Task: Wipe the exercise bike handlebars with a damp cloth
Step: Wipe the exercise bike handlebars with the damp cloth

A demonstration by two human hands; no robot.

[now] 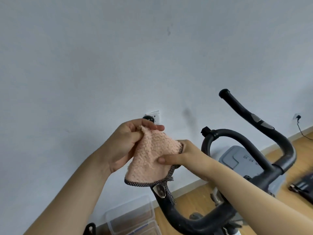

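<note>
A fluffy pink cloth (150, 160) with a dark mesh border is held up between both hands, in front of the left horn of the black handlebars (169, 207). My left hand (125, 143) pinches its top corner. My right hand (183, 155) grips its right edge, thumb pressed on the front. The left horn's tip (149, 118) shows just above my left fingers, and a silver sensor plate (160, 190) shows below the cloth. The right horn (250, 116) rises free at the right, with the inner loop bar (225, 134) between the two horns.
A grey console (240, 158) sits behind the bars. A white wall with a socket (156, 116) is close behind. A clear plastic box (132, 217) stands on the wooden floor at lower left. A dark object (303, 185) lies at the right edge.
</note>
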